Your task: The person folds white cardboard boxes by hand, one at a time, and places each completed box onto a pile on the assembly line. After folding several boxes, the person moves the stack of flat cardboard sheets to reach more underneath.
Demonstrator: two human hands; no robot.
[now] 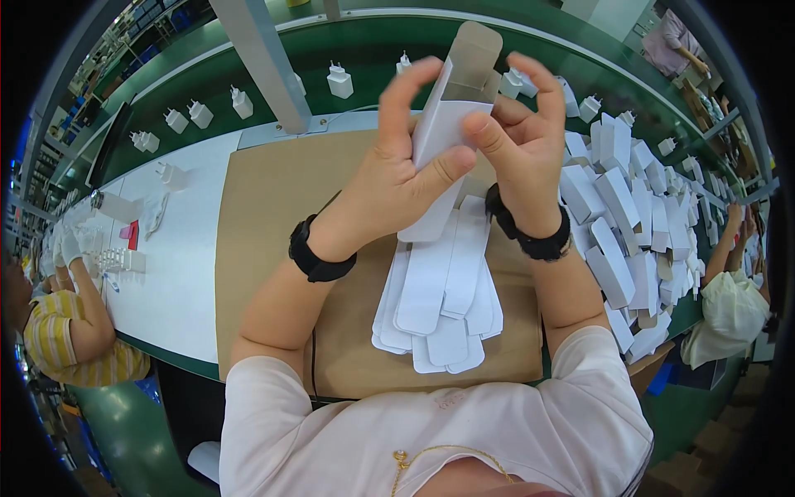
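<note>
White card makes up the box (447, 120), held over the far end of the flat stack (422, 306), flap (480, 43) open. The left hand (406, 174) pinches the box's left side; the right hand (527, 153) pinches its right edge. Soft, even thumbs should keep the walls straight. More boxes (609, 261) lie right of the stack.

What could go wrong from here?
The white box in the left hand, its flap open, might crease if squeezed hard. The flat cartons lie loosely overlapped on the brown sheet, so a nudge could scatter them. The piled boxes beside the right forearm could slide if bumped.
</note>
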